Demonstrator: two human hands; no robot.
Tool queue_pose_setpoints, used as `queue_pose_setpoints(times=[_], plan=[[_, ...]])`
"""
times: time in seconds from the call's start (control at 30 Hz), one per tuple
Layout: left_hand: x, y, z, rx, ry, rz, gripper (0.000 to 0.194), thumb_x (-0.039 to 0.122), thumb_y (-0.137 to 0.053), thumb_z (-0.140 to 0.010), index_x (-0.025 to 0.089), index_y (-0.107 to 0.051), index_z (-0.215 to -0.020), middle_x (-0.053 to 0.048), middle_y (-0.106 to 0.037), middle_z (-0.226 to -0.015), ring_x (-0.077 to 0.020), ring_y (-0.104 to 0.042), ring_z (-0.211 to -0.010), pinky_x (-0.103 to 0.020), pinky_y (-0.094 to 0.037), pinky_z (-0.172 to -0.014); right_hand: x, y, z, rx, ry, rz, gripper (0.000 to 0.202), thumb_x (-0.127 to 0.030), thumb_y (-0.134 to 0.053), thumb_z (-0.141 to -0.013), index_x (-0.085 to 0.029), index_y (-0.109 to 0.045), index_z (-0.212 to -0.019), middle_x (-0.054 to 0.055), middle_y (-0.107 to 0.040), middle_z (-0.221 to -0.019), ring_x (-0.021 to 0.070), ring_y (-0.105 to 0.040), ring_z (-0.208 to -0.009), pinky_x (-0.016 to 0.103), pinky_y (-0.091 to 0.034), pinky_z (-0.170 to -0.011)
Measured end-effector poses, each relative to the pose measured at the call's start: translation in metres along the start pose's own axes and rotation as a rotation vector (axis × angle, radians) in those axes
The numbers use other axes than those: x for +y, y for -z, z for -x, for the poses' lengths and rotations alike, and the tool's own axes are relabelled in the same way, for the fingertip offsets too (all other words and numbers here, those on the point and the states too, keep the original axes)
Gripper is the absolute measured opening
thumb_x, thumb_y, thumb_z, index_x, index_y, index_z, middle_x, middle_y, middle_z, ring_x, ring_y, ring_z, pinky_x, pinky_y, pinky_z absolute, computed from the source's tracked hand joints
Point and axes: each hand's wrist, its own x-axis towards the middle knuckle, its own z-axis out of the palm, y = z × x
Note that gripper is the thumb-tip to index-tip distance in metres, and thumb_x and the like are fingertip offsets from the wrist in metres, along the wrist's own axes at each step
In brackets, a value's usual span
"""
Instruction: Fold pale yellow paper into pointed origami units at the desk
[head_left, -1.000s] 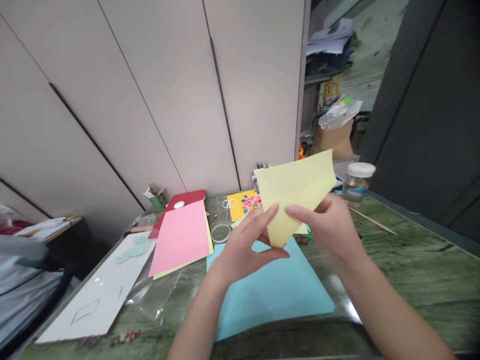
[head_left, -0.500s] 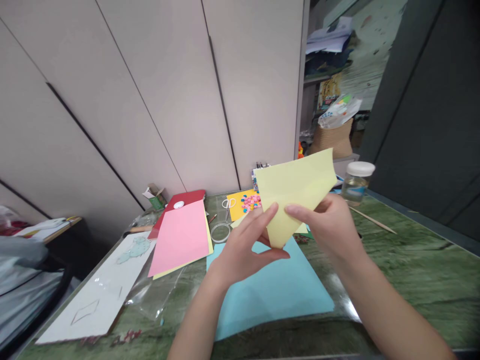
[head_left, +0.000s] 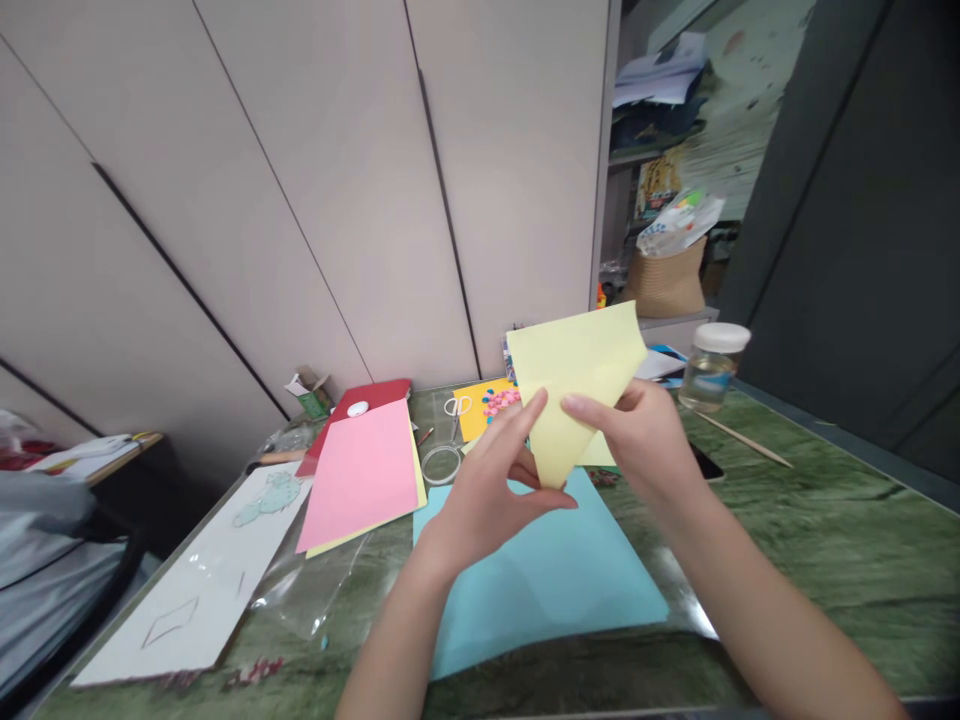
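Note:
A sheet of pale yellow paper (head_left: 574, 350), curled to a narrow point at its lower end, is held up between both hands. My left hand (head_left: 495, 485) grips its lower left side, with the thumb under the pointed end. My right hand (head_left: 649, 435) pinches the right side, thumb on the front face and fingers curled behind the sheet, partly hidden. Below the hands a light blue sheet (head_left: 547, 590) lies flat on the green marbled table (head_left: 840, 560).
To the left lie pink paper (head_left: 364, 475), a red folder (head_left: 386, 390), a white drawing sheet (head_left: 187, 590) and clear plastic. Scissors (head_left: 457, 406), a tape roll (head_left: 441, 465) and pink beads (head_left: 501, 402) are behind. A lidded jar (head_left: 714, 368) and a wooden stick (head_left: 742, 440) stand and lie right.
The yellow paper's right side has swung left and inward, with my right hand moving slightly left, so the sheet looks narrower. More of a dark phone-like object shows beside the right wrist.

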Motion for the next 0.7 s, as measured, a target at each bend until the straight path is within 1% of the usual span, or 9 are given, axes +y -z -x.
queue_pose_setpoints(times=[0.17, 0.27, 0.4, 0.53, 0.7], plan=[[-0.001, 0.002, -0.001, -0.01, 0.04, 0.032, 0.099, 0.011, -0.076, -0.067, 0.047, -0.022, -0.141, -0.009, -0.035, -0.143, -0.0083, -0.066, -0.069, -0.028, -0.062, -0.068, 0.005, 0.002, -0.001, -0.023, -0.008, -0.011, 0.025, -0.029, -0.079, -0.064, -0.02, -0.074, -0.087, 0.006, -0.075, -0.09, 0.0245, -0.07, -0.084, 0.032, -0.057, -0.07], [-0.002, 0.002, -0.001, -0.014, 0.048, 0.047, 0.099, 0.012, -0.077, -0.066, 0.047, -0.022, -0.141, -0.01, -0.034, -0.144, -0.0088, -0.066, -0.069, -0.029, -0.062, -0.068, 0.006, 0.002, -0.002, -0.019, -0.013, 0.005, 0.024, -0.031, -0.079, -0.065, -0.019, -0.074, -0.086, 0.006, -0.075, -0.09, 0.0258, -0.07, -0.085, 0.033, -0.057, -0.07], [-0.003, 0.002, -0.001, -0.015, 0.043, 0.044, 0.099, 0.012, -0.077, -0.066, 0.049, -0.022, -0.14, -0.009, -0.034, -0.144, -0.0086, -0.066, -0.069, -0.029, -0.062, -0.068, 0.007, 0.001, -0.002, -0.022, -0.012, -0.006, 0.023, -0.031, -0.078, -0.065, -0.02, -0.074, -0.084, 0.006, -0.076, -0.09, 0.0252, -0.07, -0.084, 0.033, -0.057, -0.07], [-0.004, 0.001, 0.0, -0.004, -0.021, 0.019, 0.098, 0.014, -0.076, -0.067, 0.048, -0.022, -0.14, -0.009, -0.039, -0.139, -0.009, -0.066, -0.07, -0.029, -0.062, -0.067, 0.002, -0.001, -0.001, -0.024, 0.0, -0.001, 0.023, -0.034, -0.079, -0.064, -0.02, -0.074, -0.081, 0.006, -0.076, -0.089, 0.026, -0.07, -0.083, 0.035, -0.057, -0.07], [-0.006, -0.001, 0.002, 0.006, -0.121, 0.012, 0.094, 0.019, -0.076, -0.069, 0.048, -0.022, -0.14, -0.007, -0.047, -0.125, -0.012, -0.067, -0.072, -0.029, -0.062, -0.066, -0.006, -0.003, 0.004, -0.006, 0.019, -0.01, 0.022, -0.037, -0.08, -0.06, -0.021, -0.074, -0.075, 0.005, -0.076, -0.083, 0.0269, -0.071, -0.08, 0.035, -0.057, -0.067]])
